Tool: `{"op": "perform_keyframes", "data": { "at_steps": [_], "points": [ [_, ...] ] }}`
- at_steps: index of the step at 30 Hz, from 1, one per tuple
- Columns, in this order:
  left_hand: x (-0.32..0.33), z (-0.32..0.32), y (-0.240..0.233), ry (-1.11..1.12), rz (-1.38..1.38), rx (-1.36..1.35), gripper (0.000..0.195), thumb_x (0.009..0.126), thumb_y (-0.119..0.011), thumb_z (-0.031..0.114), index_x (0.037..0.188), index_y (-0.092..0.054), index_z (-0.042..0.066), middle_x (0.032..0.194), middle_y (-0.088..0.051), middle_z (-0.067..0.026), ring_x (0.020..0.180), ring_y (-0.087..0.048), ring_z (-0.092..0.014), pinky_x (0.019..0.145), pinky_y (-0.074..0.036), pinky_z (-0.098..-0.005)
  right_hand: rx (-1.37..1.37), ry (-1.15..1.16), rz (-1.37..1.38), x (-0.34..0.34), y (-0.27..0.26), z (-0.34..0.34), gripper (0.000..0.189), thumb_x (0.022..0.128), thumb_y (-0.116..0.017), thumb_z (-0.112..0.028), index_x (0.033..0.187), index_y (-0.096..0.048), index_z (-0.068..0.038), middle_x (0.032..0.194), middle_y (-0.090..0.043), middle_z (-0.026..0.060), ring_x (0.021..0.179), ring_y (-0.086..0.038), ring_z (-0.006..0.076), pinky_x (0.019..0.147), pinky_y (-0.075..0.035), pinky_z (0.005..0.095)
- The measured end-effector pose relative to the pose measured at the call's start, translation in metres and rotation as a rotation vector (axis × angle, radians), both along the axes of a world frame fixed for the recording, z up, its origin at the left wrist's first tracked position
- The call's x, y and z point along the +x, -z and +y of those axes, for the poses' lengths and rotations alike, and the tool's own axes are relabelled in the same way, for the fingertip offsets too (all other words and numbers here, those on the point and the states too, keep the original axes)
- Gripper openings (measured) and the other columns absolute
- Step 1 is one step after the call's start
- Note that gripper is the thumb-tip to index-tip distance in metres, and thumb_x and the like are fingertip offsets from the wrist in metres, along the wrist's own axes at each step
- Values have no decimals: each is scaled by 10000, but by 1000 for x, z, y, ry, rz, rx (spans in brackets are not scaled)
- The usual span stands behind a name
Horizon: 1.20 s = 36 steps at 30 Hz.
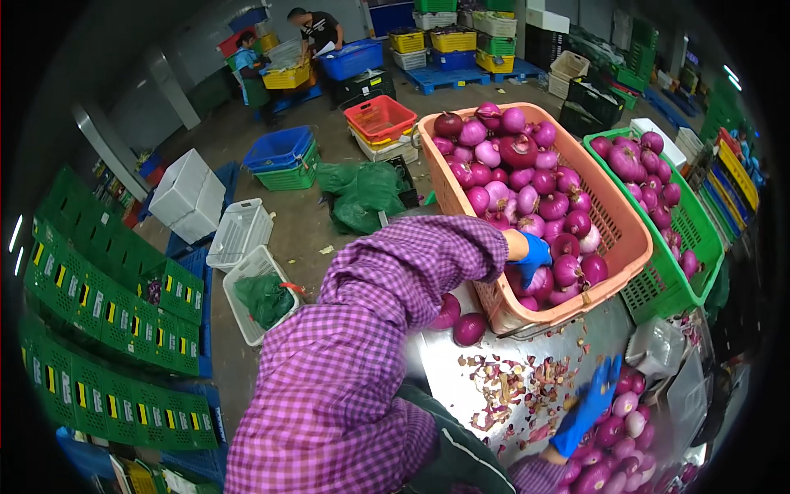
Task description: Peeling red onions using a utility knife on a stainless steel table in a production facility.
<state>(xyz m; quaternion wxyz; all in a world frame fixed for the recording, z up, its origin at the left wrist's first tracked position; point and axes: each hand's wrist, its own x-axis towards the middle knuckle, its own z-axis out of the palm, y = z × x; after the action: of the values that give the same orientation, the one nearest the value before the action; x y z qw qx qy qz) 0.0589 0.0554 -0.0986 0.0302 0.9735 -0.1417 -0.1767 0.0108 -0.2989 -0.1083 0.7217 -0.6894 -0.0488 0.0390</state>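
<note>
My left hand (531, 258), in a blue glove, reaches over the near rim of an orange plastic basket (620, 234). Its fingers lie against the red onions (515, 185) inside; whether they grip one is hidden. Lower right, my gloved right hand (589, 404) is stretched out, slightly blurred, with nothing visible in it. Beside it lies a heap of red onions (611, 432) on the metal table (441, 370). Dry onion skins and trimmings (512, 386) are scattered across the tabletop. Two loose onions (469, 329) rest next to the basket's near corner.
A green crate (691, 247) holding onions stands right of the basket. Clear plastic trays (655, 349) sit by the heap. White crates (241, 234), green netting (364, 191) and stacked green crates (117, 333) occupy the floor to the left. Two people (318, 31) handle crates at the back.
</note>
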Motion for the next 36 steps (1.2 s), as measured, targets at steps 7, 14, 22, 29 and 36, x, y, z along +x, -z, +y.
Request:
{"op": "perform_keyframes", "data": {
  "at_steps": [7, 14, 22, 29, 36],
  "points": [
    [0, 1, -4, -75, 139, -72, 907, 491, -849, 387, 1280, -510, 96, 1124, -575, -179, 1088, -534, -344, 914, -454, -430, 177, -138, -104, 38, -18, 117, 676, 861, -629, -83, 1446, -289, -95, 1378, -437, 102, 646, -445, 34, 527, -364, 185],
    [-5, 0, -3, -16, 65, -21, 1056, 381, -882, 426, 1280, -473, 52, 1138, -563, -180, 1074, -538, -350, 901, -456, -420, 124, -188, 40, 29, -26, 113, 656, 860, -629, -82, 1431, -306, -69, 1273, -521, 105, 626, -477, 50, 517, -389, 186],
    [-63, -17, -85, -570, -370, -1103, 821, 567, -862, 373, 1212, -475, 44, 1225, -517, -124, 1112, -531, -230, 898, -469, -341, -154, -162, -291, 20, 89, 8, 606, 832, -582, -48, 1399, -367, -37, 1328, -486, 141, 900, -551, 157, 769, -466, 256],
    [-164, -51, -96, -417, -76, -2367, 683, 880, -528, 530, 1402, -332, 136, 1371, -439, -84, 1221, -477, -268, 988, -408, -488, -408, -94, -117, -37, 91, -53, 582, 821, -564, -42, 1371, -379, 12, 1309, -488, 169, 1094, -522, 231, 944, -398, 320],
    [-263, -105, -59, -523, 268, -2726, 571, 927, -502, 416, 1398, -364, 125, 1358, -457, -127, 1214, -480, -318, 1003, -408, -468, -146, -335, -115, -66, 84, -39, 561, 823, -467, 99, 1363, -420, -43, 1310, -499, 124, 1147, -522, 196, 903, -439, 305]
  ]
}}
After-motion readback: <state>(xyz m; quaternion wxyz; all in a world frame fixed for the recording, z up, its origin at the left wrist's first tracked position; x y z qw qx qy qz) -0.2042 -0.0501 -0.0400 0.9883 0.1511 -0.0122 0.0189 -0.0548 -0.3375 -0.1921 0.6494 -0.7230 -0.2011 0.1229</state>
